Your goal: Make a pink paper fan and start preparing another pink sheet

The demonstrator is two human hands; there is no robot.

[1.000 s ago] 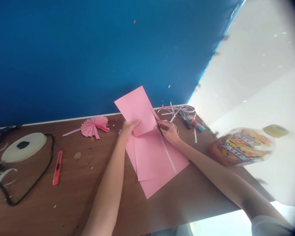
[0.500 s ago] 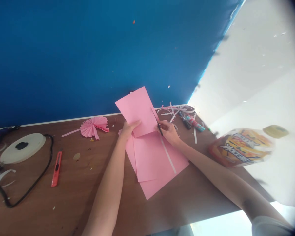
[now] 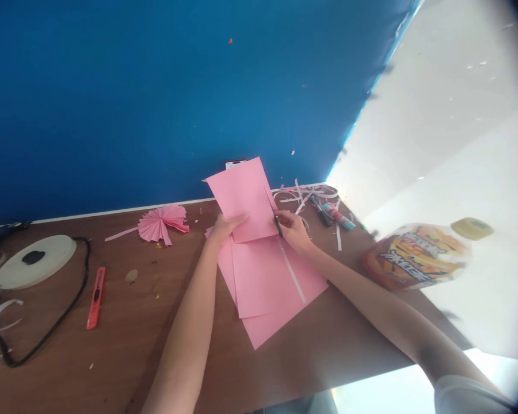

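Note:
My left hand (image 3: 224, 226) grips the lower edge of a pink paper sheet (image 3: 242, 195), holding it raised above the table. My right hand (image 3: 292, 230) is closed round black scissors (image 3: 276, 221), whose blades sit at the sheet's right edge. A thin paper strip (image 3: 292, 271) trails down from the cut over more pink sheets (image 3: 267, 287) lying flat on the brown table (image 3: 155, 345).
A pink folded paper fan (image 3: 162, 223) lies left of my hands. A red utility knife (image 3: 94, 296), a white round device (image 3: 34, 260) and a black cable (image 3: 69, 305) are further left. Markers (image 3: 334, 214) and paper scraps (image 3: 306, 192) lie at the back right. A labelled bottle (image 3: 418, 253) lies right.
The raised pink sheet has shifted slightly right and lower in view, with the scissors staying at its right edge. A pale object now peeks out above the sheet's top edge.

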